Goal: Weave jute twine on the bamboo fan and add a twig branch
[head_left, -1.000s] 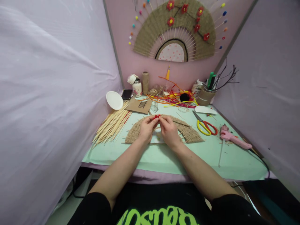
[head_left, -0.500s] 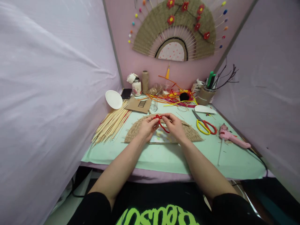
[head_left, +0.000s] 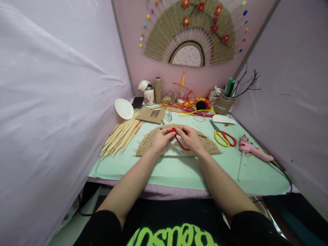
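A red pipe cleaner (head_left: 182,146) is pinched between both hands, its upper part bent into small loops and its loose tail curving down to the right. My left hand (head_left: 163,139) grips the looped part from the left, fingertips closed. From the other side my right hand (head_left: 189,137) pinches it too, the fingertips of both hands nearly meeting. Below them, on the table, lies a woven twine fan (head_left: 146,145) with thin sticks poking from its edge. Its patterned centre is partly hidden by my hands.
Bamboo sticks (head_left: 120,136) and a white dish (head_left: 124,108) lie left. Scissors (head_left: 222,137) and a pink glue gun (head_left: 253,151) with its cord are on the right. Coloured pipe cleaners (head_left: 176,110) and a holder with pens (head_left: 224,104) stand behind. A decorated fan (head_left: 159,37) hangs on the wall.
The red loops have become more compact and partly covered by the fingers. The loose tail now reaches further down and right. Both hands stay in nearly the same place.
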Demonstrator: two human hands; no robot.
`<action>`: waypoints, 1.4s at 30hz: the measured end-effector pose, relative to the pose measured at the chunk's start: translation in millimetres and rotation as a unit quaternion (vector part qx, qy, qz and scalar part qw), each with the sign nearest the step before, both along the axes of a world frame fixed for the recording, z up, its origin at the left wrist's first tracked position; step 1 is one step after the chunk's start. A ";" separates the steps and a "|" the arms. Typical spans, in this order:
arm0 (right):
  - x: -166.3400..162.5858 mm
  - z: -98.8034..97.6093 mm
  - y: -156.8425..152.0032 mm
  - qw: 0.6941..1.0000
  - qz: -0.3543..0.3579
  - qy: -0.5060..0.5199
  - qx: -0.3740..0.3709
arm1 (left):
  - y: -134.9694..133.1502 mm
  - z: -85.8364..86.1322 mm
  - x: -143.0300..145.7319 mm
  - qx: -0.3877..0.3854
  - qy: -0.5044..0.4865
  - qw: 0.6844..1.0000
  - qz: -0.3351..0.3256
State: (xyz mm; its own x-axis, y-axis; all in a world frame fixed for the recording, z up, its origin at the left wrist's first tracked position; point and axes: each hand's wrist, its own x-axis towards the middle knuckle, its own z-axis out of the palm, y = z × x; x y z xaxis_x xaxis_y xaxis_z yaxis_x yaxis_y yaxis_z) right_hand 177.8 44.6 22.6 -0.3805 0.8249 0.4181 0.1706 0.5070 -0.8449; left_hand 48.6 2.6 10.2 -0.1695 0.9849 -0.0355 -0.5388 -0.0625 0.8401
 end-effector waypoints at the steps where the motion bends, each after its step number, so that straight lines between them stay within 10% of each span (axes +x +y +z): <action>1: -0.4 -0.2 -0.2 1.000 -0.006 -0.001 0.001 | 0.4 -1.1 0.3 0.007 0.012 1.000 0.005; 17: -7.5 -8.3 -0.1 0.985 -0.064 0.032 -0.157 | -11.8 -1.2 2.6 0.128 0.319 0.928 0.140; 27: 3.8 6.1 2.5 0.963 0.101 0.126 -0.217 | 1.5 1.4 -6.3 -0.005 -0.022 0.999 -0.049; 42: 2.5 -3.2 5.2 0.993 0.045 0.056 -0.096 | 0.8 -1.4 -3.1 0.008 0.024 1.000 -0.002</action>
State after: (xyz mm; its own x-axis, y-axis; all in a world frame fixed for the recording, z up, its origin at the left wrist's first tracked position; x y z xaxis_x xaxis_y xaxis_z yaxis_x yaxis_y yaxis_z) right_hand 180.3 49.9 19.4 -0.4164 0.8582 0.3001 0.0305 0.3431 -0.9388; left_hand 45.5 3.4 8.8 -0.1658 0.9861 -0.0115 -0.4976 -0.0736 0.8643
